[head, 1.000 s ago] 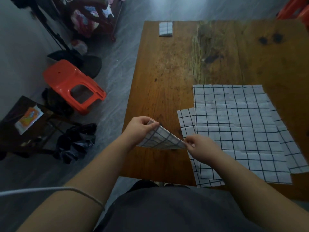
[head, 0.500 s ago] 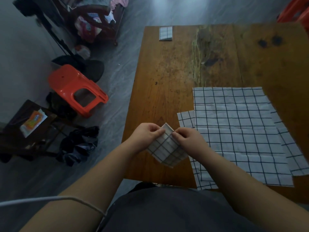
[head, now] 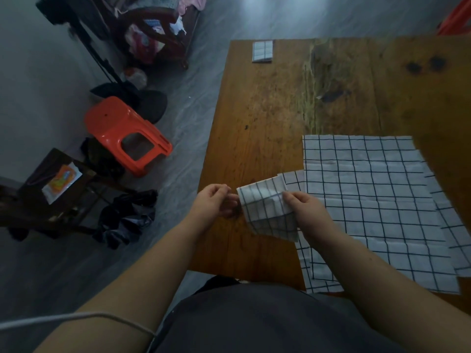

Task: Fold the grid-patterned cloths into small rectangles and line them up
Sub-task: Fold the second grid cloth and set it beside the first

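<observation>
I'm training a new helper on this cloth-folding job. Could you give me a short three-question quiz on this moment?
1. True or false: a finished folded cloth lies near the far left corner of the wooden table.
2. What grips the right side of the half-folded cloth? A) nothing B) the right hand C) a clip
3. Fill in: the stack of flat cloths lies to the ___ of the half-folded cloth.
Key: 1 true; 2 B; 3 right.
</observation>
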Available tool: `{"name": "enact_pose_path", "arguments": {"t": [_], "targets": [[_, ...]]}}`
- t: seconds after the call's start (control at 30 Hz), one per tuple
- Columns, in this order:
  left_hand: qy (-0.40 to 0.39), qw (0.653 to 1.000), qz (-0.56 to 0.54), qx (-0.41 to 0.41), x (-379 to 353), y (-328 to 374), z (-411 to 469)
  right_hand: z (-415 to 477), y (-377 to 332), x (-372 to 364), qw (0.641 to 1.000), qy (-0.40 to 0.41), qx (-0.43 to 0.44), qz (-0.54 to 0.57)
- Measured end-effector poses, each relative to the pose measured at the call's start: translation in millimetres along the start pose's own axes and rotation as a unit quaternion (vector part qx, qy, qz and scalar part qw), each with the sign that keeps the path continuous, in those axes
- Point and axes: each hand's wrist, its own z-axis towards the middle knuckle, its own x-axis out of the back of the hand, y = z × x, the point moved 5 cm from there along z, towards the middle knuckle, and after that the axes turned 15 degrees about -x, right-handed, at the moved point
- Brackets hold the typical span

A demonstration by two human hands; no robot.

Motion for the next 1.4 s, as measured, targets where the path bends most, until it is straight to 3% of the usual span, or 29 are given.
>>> {"name": "enact_pose_path", "arguments": {"t": [0.1,0.2,0.37,0.63,0.97,1.3,1.4], "targets": [[-0.06,0.995,-0.068,0.038,-16,-13,-7,6,4,-2,0.995,-0.023,-0.042,0.091],[-0.124,0.992,-0.025,0.018,-29,-15,-11,7,7,-7,0.984,-0.047,-0.068,0.161],[-0.072,0.997,0.0,-0.025,-31,-11,-6,3,11,-4,0.974,-0.063,-0.072,0.204],[-0.03,0.997,0.049,-0.051,-32,-6,-8,-8,14,8,0.997,0.036,0.056,-0.028],[-0.015,0.983,0.153,-0.103,-37,-4,-6,-7,17,13,0.98,0.114,0.113,-0.12],[-0.005,0.943,0.284,-0.171,-27,0,-4,-14,1,-3,0.924,0.15,0.206,-0.284],[-0.01,0.922,0.341,-0.185,-24,3,-3,-12,-3,-11,0.885,0.187,0.237,-0.355]]}}
